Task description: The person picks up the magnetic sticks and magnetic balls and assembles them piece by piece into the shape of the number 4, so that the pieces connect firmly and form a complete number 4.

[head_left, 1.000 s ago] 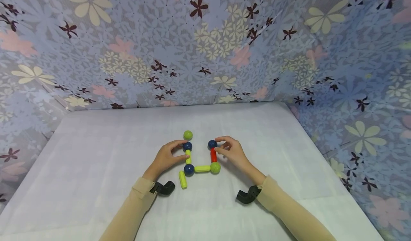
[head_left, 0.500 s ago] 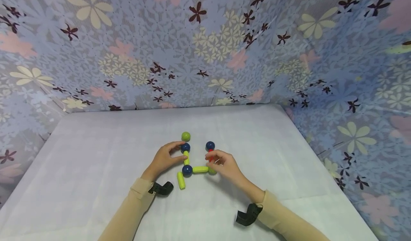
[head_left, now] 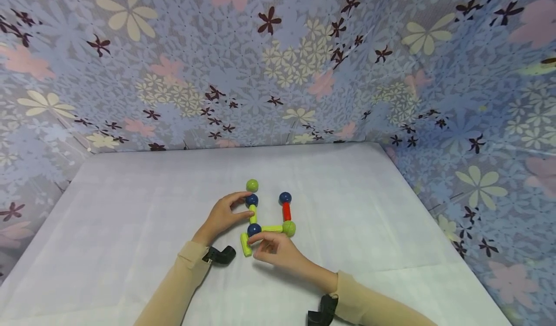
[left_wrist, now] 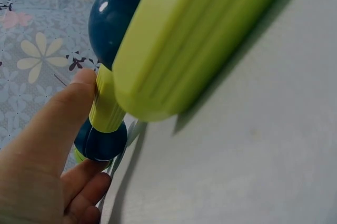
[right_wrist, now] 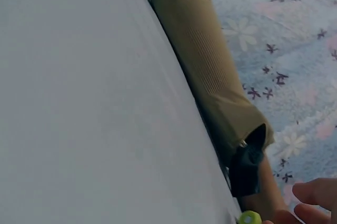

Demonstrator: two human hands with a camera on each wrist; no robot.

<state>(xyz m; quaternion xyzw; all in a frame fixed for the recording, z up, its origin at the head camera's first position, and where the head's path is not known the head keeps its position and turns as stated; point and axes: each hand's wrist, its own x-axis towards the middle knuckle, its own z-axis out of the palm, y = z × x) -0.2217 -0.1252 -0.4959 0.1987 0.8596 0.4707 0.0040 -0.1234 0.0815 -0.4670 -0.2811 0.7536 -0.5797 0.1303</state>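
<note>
A U-shaped build of toy rods and balls lies on the table. My left hand (head_left: 222,218) grips its left arm, thumb on a yellow-green rod (head_left: 253,213) and fingers against the far blue ball (head_left: 252,200). That rod runs down to a second blue ball (head_left: 254,229). From there another yellow-green rod (head_left: 272,228) leads to a green ball (head_left: 288,228), then a red rod (head_left: 286,212) and a third blue ball (head_left: 285,197). My right hand (head_left: 280,253) hovers with fingers parted beside a loose yellow-green rod (left_wrist: 174,50), whose end shows low in the right wrist view.
A single green ball (head_left: 252,185) sits just beyond the far blue ball. White cloth covers the table (head_left: 347,205). Flowered fabric (head_left: 278,65) hangs behind it and along the right side. A black wrist camera (head_left: 322,310) is strapped on the right forearm.
My right hand has let go of the red rod and blue ball on the right, and moved left and nearer to the loose rod. My left hand keeps its place.
</note>
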